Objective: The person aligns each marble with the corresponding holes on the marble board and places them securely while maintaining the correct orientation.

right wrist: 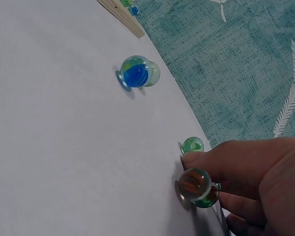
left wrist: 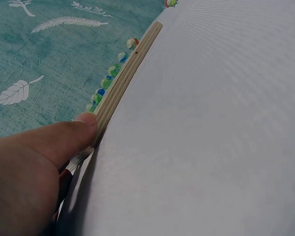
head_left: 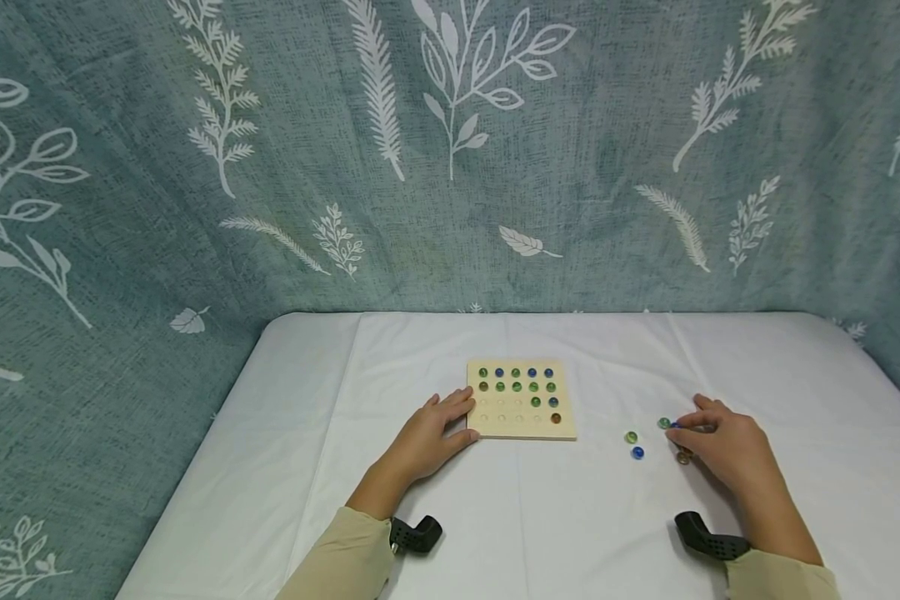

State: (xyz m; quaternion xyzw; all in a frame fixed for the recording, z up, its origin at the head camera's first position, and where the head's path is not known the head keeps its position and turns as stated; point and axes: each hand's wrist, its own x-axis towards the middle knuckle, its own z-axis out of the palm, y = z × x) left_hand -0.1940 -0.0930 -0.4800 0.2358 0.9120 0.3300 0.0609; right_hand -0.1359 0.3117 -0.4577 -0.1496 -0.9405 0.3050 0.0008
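Right hand (head_left: 731,446), its hold impossible to tell, bends beside green marble (head_left: 664,423) and brown marble (head_left: 682,457); left hand (head_left: 429,433), outstretched, touches board (head_left: 510,431).

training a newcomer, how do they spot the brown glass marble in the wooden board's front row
On the white cloth-covered table, find the pale, rectangular wooden board. The brown glass marble sits at its near right corner, the only marble in its row.
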